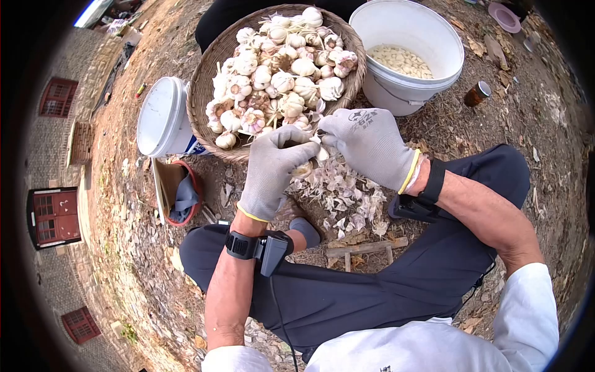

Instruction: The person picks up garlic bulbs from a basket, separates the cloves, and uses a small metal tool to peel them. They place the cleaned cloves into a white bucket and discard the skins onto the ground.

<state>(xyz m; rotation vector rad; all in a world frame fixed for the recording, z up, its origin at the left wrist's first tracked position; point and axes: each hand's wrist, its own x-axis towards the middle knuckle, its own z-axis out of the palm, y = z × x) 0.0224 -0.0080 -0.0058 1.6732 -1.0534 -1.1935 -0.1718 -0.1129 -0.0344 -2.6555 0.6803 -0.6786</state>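
Both of my hands wear grey knit gloves and meet just past the near rim of a wicker basket point(197, 118) heaped with garlic bulbs point(282, 82). A small whitish garlic clove point(321, 152) shows between my fingertips. My left hand point(276, 164) has its thumb and fingers pinched on the clove from the left. From the right, my right hand point(369, 144) pinches at the same clove, its fingers curled and partly hidden. Below the hands, a pile of papery garlic skins point(347, 195) lies on the ground between my legs.
A white bucket point(443, 71) with peeled cloves point(400, 61) stands behind my right hand. At left are a lidded white bucket point(162, 118) and a red tub point(197, 186) with a dark cloth. A dark can point(477, 94) stands at right. Wooden sticks point(365, 248) lie near my feet.
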